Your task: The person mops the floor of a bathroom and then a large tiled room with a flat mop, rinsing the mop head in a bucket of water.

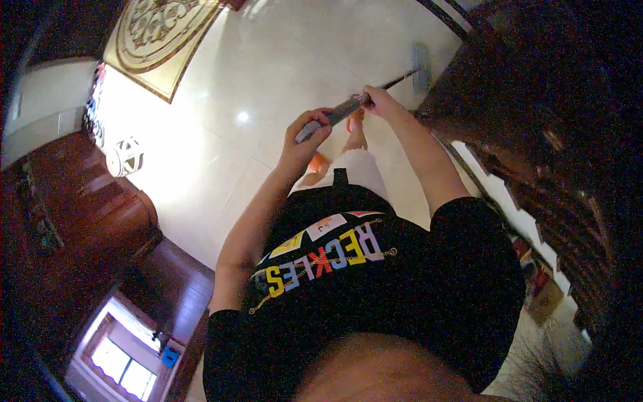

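Both my hands grip the long handle (344, 110) of a flat mop, which slants away from me to the right. My left hand (310, 134) is closed round the thick grey upper end of the handle. Further along, my right hand (379, 102) wraps the handle where it turns thin and dark. At the far end, the mop's flat bluish-grey head (420, 68) lies on the pale floor (268, 74), beside a dark area. My feet in orange footwear show partly below the handle.
A patterned beige and brown panel (157, 40) lies on the floor at the far left. Below it stands a white drum-shaped stool (125, 157), near dark red wooden furniture (120, 214). White step-shaped edges (526, 208) run along my right. A bright window (124, 362) shows at lower left.
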Demonstrator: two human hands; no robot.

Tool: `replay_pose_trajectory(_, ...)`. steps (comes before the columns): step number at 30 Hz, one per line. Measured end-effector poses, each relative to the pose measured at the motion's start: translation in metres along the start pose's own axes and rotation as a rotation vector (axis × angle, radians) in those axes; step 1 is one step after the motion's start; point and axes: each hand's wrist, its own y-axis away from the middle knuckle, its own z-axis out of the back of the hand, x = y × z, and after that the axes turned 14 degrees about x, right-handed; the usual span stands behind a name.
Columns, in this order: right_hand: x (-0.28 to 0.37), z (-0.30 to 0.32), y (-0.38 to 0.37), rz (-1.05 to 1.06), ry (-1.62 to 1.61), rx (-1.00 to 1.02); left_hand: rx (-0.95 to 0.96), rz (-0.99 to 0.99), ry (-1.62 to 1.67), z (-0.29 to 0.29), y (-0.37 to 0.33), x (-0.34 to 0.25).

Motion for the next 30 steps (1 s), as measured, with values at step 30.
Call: replay_pose_trajectory(30, -0.017, -0.354, -0.115, -0.323, -0.482, 0.438, -0.307, 0.085, -1.061, 0.022, 0.115, -0.167)
